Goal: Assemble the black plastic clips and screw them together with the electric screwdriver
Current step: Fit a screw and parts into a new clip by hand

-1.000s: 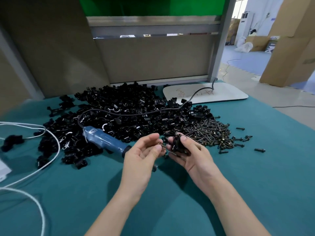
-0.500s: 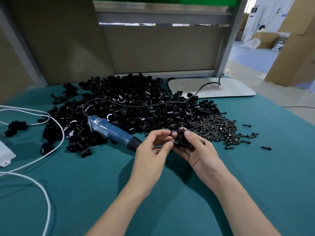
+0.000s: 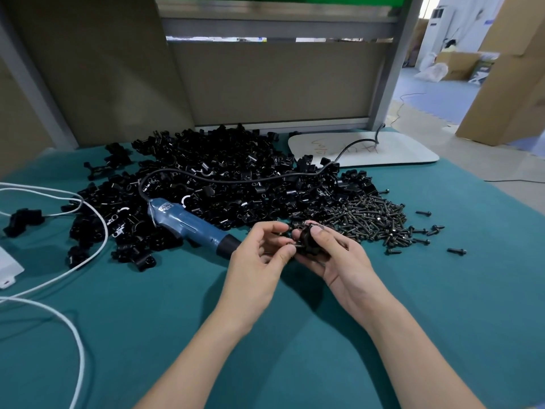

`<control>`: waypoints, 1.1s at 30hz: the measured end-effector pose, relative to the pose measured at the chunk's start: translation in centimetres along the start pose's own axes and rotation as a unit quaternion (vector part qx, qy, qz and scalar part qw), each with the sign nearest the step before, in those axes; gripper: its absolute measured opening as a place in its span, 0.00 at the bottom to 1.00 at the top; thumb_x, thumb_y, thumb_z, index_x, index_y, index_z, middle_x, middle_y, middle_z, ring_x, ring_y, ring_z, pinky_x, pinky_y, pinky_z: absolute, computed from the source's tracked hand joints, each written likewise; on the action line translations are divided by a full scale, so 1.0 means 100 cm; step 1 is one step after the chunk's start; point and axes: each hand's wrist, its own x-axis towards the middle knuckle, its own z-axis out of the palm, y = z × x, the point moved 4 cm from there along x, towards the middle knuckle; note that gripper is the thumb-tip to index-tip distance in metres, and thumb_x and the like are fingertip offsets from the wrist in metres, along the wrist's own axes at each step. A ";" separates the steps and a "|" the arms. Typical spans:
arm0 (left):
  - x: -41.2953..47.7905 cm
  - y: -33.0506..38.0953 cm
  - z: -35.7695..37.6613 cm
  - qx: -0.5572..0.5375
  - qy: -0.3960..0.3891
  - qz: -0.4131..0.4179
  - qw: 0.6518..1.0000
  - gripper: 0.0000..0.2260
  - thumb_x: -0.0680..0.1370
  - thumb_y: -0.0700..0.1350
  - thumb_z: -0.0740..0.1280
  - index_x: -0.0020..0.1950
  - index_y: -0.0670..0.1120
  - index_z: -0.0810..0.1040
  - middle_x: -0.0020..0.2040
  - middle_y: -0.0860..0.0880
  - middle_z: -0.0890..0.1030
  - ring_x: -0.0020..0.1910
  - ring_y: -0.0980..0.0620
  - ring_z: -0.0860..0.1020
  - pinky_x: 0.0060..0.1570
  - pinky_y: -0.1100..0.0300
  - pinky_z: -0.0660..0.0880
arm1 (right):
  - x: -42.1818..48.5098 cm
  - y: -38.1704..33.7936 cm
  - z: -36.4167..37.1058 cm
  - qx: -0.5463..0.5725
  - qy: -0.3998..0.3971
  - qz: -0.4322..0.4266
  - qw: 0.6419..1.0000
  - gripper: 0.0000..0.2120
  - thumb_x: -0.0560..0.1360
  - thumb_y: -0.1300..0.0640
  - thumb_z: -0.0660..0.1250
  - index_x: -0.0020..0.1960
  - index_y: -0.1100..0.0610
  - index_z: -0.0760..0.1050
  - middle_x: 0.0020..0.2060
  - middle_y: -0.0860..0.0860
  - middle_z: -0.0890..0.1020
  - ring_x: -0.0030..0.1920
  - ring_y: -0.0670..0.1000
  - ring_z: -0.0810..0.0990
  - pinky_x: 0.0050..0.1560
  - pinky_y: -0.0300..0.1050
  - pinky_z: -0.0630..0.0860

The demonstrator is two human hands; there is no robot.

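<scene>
Both hands meet at one black clip (image 3: pixel 306 241): your right hand (image 3: pixel 339 261) grips it steady so your left hand (image 3: pixel 256 261) can pinch in, seemingly, a screw (image 3: pixel 292 246).

We see a teal cloth (image 3: pixel 153 335) covering the table, with white cables (image 3: pixel 98 246) looping across its left side, near what may be a white adapter (image 3: pixel 7 268) cut off by the edge. At the back a scribbled white board (image 3: pixel 407 150) lies before a beige partition (image 3: pixel 280 81). Cardboard boxes (image 3: pixel 510 84) stand on the floor to the right.
</scene>
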 end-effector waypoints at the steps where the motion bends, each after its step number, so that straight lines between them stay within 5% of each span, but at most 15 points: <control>1: 0.000 0.000 0.000 0.009 -0.003 0.002 1.000 0.14 0.78 0.37 0.72 0.55 0.56 0.78 0.48 0.55 0.85 0.50 0.58 0.82 0.55 0.64 0.78 | 0.000 0.000 0.000 -0.003 0.000 -0.002 1.000 0.09 0.75 0.54 0.71 0.51 0.53 0.88 0.54 0.59 0.87 0.56 0.55 0.86 0.51 0.45 0.83; 9: -0.001 0.001 0.001 0.018 -0.017 -0.028 0.999 0.08 0.77 0.42 0.74 0.52 0.54 0.80 0.43 0.55 0.85 0.44 0.57 0.82 0.50 0.59 0.79 | -0.001 0.004 0.000 -0.029 -0.028 0.012 0.999 0.15 0.76 0.54 0.71 0.59 0.61 0.83 0.57 0.61 0.85 0.58 0.58 0.85 0.53 0.46 0.83; 13: -0.001 0.000 0.000 0.037 -0.027 -0.034 0.998 0.01 0.77 0.45 0.74 0.47 0.51 0.83 0.43 0.59 0.85 0.41 0.63 0.80 0.47 0.66 0.75 | 0.000 0.004 -0.002 -0.017 -0.025 0.016 0.999 0.16 0.75 0.54 0.71 0.60 0.62 0.82 0.56 0.61 0.86 0.56 0.56 0.86 0.51 0.45 0.83; 20: -0.002 0.002 0.000 0.041 -0.055 -0.017 0.998 0.07 0.78 0.43 0.73 0.50 0.56 0.81 0.50 0.59 0.84 0.47 0.60 0.81 0.47 0.67 0.77 | 0.001 0.005 -0.003 -0.013 -0.011 0.022 1.000 0.17 0.74 0.54 0.72 0.60 0.61 0.82 0.56 0.61 0.86 0.57 0.57 0.86 0.51 0.45 0.83; 23: -0.002 0.001 -0.004 0.026 -0.023 -0.040 0.999 0.02 0.79 0.52 0.71 0.48 0.59 0.79 0.41 0.55 0.84 0.34 0.56 0.79 0.33 0.65 0.74 | 0.002 0.005 -0.003 -0.009 -0.016 0.018 1.000 0.15 0.74 0.54 0.72 0.58 0.60 0.83 0.56 0.61 0.86 0.56 0.55 0.86 0.52 0.45 0.83; 27: -0.003 -0.006 -0.003 0.087 -0.039 -0.048 0.994 0.04 0.80 0.52 0.69 0.46 0.55 0.81 0.31 0.53 0.80 0.28 0.56 0.75 0.30 0.66 0.71 | 0.002 0.005 -0.003 -0.017 -0.035 0.018 0.999 0.17 0.76 0.55 0.71 0.61 0.63 0.81 0.57 0.61 0.85 0.57 0.56 0.85 0.53 0.46 0.82; 33: -0.003 0.000 0.000 0.102 -0.054 -0.002 0.993 0.06 0.80 0.43 0.70 0.50 0.55 0.79 0.49 0.62 0.82 0.43 0.62 0.78 0.44 0.69 0.72 | 0.002 0.006 -0.003 -0.015 -0.030 0.019 0.999 0.19 0.75 0.54 0.71 0.62 0.64 0.80 0.57 0.62 0.85 0.59 0.59 0.85 0.53 0.47 0.83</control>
